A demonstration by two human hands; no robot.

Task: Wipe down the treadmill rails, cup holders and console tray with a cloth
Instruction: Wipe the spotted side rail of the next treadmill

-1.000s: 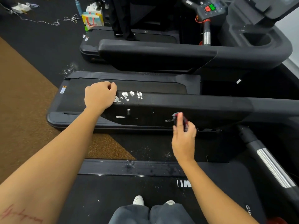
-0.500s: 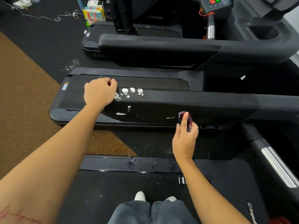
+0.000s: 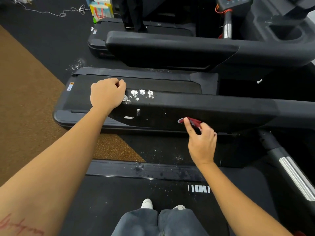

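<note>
A: Where is the cloth?

B: The dark red cloth [image 3: 194, 121] is bunched small in the right hand [image 3: 202, 142]. It lies against the side face of the near padded rail [image 3: 221, 106], about halfway along the part in view.

A: How do the fingers sit on it?

B: The index finger [image 3: 188, 127] is stretched out along the cloth's left edge, with its tip on the fabric. The other fingers curl in behind and pinch the bundle. The thumb is hidden, so I cannot tell where it presses.

A: And the left hand?

B: The left hand [image 3: 107, 93] is closed into a loose fist, fingers folded under and pressed together. It rests on the rounded top of the same rail at its free end. I see nothing held in it.

A: What is near it?

B: White powdery patches [image 3: 141, 94] lie on the rail top, just beside the knuckles, and the closest one touches the fist. Two white smears [image 3: 129, 117] mark the side face below, between the two hands and well apart from the cloth.

A: Anything else?

B: White specks dot the treadmill belt [image 3: 119, 201], where the person's white shoes [image 3: 147, 203] stand. The next treadmill's cup holder [image 3: 286, 32] shows at the upper right.
</note>
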